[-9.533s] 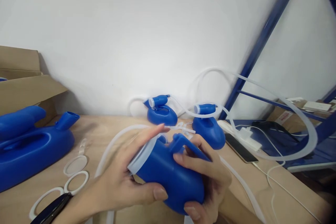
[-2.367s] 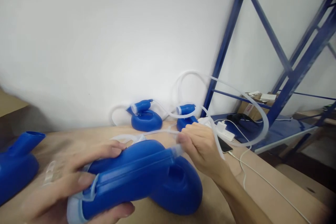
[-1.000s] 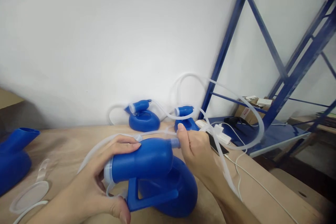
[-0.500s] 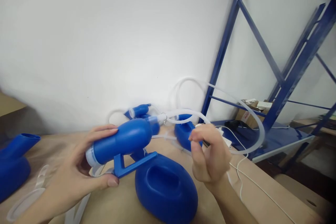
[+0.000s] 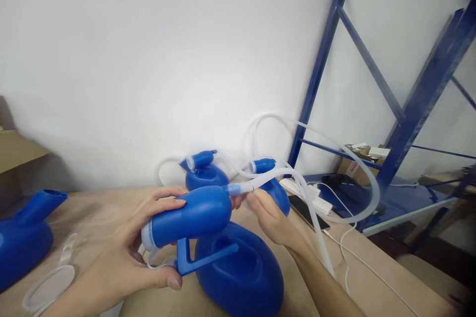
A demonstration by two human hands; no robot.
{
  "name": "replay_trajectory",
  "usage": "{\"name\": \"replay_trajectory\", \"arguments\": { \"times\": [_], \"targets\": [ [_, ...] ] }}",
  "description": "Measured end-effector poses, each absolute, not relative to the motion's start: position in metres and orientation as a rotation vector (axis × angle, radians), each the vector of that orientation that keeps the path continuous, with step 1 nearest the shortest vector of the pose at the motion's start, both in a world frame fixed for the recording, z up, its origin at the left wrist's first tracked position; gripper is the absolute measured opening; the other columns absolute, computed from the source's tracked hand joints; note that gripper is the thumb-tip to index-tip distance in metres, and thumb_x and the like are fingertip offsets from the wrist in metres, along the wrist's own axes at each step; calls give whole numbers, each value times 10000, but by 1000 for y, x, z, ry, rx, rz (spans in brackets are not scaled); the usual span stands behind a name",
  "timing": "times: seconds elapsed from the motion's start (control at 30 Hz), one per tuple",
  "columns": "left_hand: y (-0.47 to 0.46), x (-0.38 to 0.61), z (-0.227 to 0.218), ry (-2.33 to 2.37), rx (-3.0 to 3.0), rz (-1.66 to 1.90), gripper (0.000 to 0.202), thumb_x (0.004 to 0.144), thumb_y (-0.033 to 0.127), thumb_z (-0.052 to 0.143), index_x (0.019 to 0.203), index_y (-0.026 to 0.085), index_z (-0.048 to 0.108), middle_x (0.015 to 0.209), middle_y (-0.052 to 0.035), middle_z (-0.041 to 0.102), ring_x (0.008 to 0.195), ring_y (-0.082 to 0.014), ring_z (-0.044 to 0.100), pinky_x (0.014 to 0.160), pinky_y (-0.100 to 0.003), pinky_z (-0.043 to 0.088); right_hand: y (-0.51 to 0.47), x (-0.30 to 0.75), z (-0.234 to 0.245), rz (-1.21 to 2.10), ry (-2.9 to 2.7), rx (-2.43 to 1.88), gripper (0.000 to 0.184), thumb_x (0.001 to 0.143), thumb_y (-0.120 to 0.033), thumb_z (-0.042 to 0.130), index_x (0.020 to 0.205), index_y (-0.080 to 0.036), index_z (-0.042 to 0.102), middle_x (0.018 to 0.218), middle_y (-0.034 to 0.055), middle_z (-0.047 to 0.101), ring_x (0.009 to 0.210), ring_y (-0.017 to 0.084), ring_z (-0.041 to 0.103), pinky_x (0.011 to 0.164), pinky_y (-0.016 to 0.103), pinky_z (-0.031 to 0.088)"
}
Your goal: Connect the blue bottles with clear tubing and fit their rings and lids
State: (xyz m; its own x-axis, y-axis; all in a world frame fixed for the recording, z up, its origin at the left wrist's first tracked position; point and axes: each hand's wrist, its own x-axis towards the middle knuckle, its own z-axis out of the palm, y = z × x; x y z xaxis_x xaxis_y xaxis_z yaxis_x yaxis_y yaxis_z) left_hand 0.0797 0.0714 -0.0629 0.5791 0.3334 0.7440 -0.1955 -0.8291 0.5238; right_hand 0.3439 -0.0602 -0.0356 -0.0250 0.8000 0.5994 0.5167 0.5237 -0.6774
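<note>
A: What lies at the left?

B: A cardboard box; in front of it, a large blue bottle with an open spout, cut by the frame edge. Nearer, a clear lid lies flat on the tabletop.

A: And the left hand?

B: Its grip is closed around the capped end of a blue container, fingers above, thumb below. The container is held up on its side, cap to the left, neck to the right and slightly higher. Its handle overlaps a second blue bottle beneath; contact cannot be judged.

A: What has just changed?

B: The right hand, curled and away from the joint half a second ago, now has its fingers at the end of the clear hose, beside a thin ring. The hose meets the neck, so the work appears centred on that joint. Whether this grip pinches anything cannot be told.

A: Farther right?

B: A phone, a power strip and a blue rack.
</note>
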Motion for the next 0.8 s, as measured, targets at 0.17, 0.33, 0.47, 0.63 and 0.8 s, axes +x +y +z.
{"name": "replay_trajectory", "arguments": {
  "times": [0.17, 0.33, 0.47, 0.63, 0.8],
  "targets": [
    [72, 80, -61, 70, 2378, 1236, 713, 748, 701, 798, 1359, 397, 589, 1394, -68, 593, 1277, -302, 634, 1021, -400, 600, -60, 344, -34, 465, -1686, -1152, 534, 1071, -623, 423, 802, -196, 596, 790, 36, 612, 767, 184, 598, 748, 317, 495],
    [73, 79, -59, 22, 2460, 1211, 703, 806, 693, 751, 1395, 369, 548, 1418, -78, 549, 1298, -281, 614, 1073, -396, 567, -64, 341, -30, 499, -1705, -1202, 567, 1052, -666, 424, 771, -198, 579, 738, 20, 602, 694, 164, 574, 683, 305, 461],
    [74, 79, -58, -4, 2527, 1223, 681, 825, 691, 726, 1387, 353, 540, 1400, -77, 552, 1290, -265, 610, 1081, -387, 561, -65, 343, -31, 673, -1675, -1153, 526, 1067, -621, 444, 827, -182, 606, 758, 19, 623, 645, 139, 572, 621, 281, 442],
    [78, 78, -62, 6, 2568, 1235, 675, 838, 678, 720, 1394, 339, 542, 1413, -90, 542, 1293, -273, 605, 1074, -409, 570, -62, 342, -31, 878, -1601, -1116, 540, 1046, -635, 484, 830, -163, 632, 756, 39, 666, 638, 139, 612, 609, 270, 474],
    [81, 74, -64, 33, 2643, 1250, 650, 862, 634, 733, 1413, 342, 547, 1437, -103, 535, 1289, -301, 618, 1016, -422, 609, -59, 337, -31, 1034, -1471, -1111, 539, 1012, -648, 545, 847, -147, 656, 773, 60, 701, 678, 157, 667, 669, 286, 523]
  ]
}}
